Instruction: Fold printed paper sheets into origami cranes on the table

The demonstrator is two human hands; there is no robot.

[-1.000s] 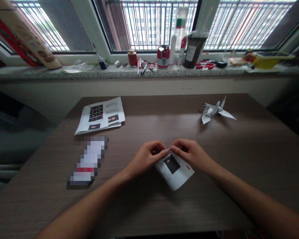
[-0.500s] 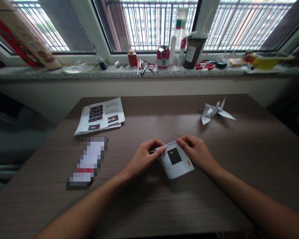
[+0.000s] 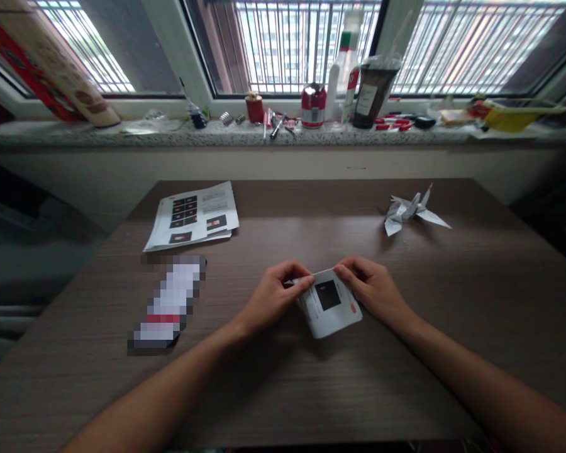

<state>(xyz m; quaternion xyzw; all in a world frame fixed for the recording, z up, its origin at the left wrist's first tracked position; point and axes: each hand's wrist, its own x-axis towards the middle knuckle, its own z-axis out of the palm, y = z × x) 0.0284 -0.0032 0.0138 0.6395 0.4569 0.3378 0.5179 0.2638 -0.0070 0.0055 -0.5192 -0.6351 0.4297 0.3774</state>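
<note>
A folded sheet of printed paper [image 3: 334, 314], white with a dark square picture and a small orange mark, is held above the table [image 3: 273, 390]. My left hand [image 3: 283, 289] pinches its upper left corner between thumb and fingers. At the upper right edge, my right hand [image 3: 370, 283] grips the same paper with the thumb on top. The fingertips behind the paper are hidden. Its lower edge hangs free and curves slightly.
A folded paper crane [image 3: 412, 211] stands at the back right. Printed sheets [image 3: 202, 214] lie at the back left, with a blurred-out phone-shaped object [image 3: 170, 302] nearer me. The windowsill [image 3: 165, 138] bears a red can [image 3: 314, 106], a drink cup [image 3: 373, 94] and small items.
The paper has tilted a little, and its lower right corner has shifted slightly left. Both hands keep their grip in nearly the same place. The whole view has shifted slightly.
</note>
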